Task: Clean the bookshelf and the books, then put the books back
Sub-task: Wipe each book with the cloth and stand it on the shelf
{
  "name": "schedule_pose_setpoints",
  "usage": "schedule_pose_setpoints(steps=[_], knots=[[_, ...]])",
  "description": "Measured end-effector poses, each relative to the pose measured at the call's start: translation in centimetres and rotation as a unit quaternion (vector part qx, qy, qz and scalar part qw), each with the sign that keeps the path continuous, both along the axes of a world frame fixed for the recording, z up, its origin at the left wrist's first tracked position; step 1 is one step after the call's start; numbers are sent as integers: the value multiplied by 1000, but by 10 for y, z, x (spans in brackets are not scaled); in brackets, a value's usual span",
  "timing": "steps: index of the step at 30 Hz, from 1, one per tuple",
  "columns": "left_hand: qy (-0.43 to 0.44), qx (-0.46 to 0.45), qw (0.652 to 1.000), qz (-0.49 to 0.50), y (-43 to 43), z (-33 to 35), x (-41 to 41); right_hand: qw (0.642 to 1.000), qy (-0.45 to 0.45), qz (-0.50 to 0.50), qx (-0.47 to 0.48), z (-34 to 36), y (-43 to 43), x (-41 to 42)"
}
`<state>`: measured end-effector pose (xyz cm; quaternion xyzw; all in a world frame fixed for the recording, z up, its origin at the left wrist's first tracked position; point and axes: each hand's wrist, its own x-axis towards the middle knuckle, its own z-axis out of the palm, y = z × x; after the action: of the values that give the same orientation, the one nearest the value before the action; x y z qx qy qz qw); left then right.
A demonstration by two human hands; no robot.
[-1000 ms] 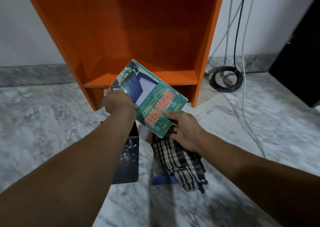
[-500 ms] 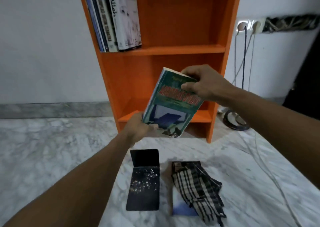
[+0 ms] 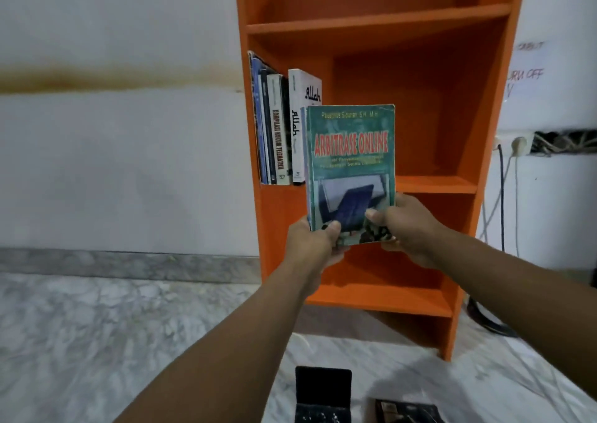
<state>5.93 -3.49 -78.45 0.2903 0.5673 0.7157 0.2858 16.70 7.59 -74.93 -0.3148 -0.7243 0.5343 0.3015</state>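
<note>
Green book (image 3: 351, 164): it stands upright in the air, cover facing the camera, in front of the middle shelf of the orange bookshelf (image 3: 478, 196).
Left hand (image 3: 311, 245): its grip is closed on the book's bottom left corner, thumb on the cover.
Right hand (image 3: 407, 229): its grip is closed on the bottom right corner, thumb on the cover too.
Row of books (image 3: 281, 132): they stand upright at the left end of the middle shelf, against the left wall of the bookshelf. The green book's left edge is just in front of the white one at the end of the row.
Open room: the middle shelf is bare to the right of the row, all the way to the right wall. The shelves above and below are bare too.
Floor (image 3: 97, 325): grey marble. Two dark books (image 3: 323, 393) lie flat near the bottom edge.
Cables (image 3: 502, 196): they hang down the wall just right of the bookshelf.
</note>
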Motion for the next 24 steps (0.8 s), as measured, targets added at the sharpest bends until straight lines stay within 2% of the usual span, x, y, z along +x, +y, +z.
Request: schedule_pose_setpoints(steps=[3, 5, 8, 11, 14, 18, 24], knots=[[44, -36, 998, -9, -7, 27, -21, 998, 56, -29, -21, 20, -4, -24], [110, -83, 990, 13, -9, 38, -30, 997, 63, -52, -9, 31, -5, -39], [235, -116, 962, 78, 0, 52, -42, 995, 44, -77, 34, 46, 5, -56], [292, -141, 934, 151, 11, 62, -45, 994, 10, -80, 80, 59, 21, -64], [343, -149, 909, 182, 19, 69, -47, 988, -32, -90, 125, 64, 42, -70], [385, -128, 892, 197, 35, 78, -51, 985, -43, -90, 142, 77, 76, -85], [395, -165, 856, 289, 81, 84, -59, 994, 9, -22, 104, 94, 121, -110]])
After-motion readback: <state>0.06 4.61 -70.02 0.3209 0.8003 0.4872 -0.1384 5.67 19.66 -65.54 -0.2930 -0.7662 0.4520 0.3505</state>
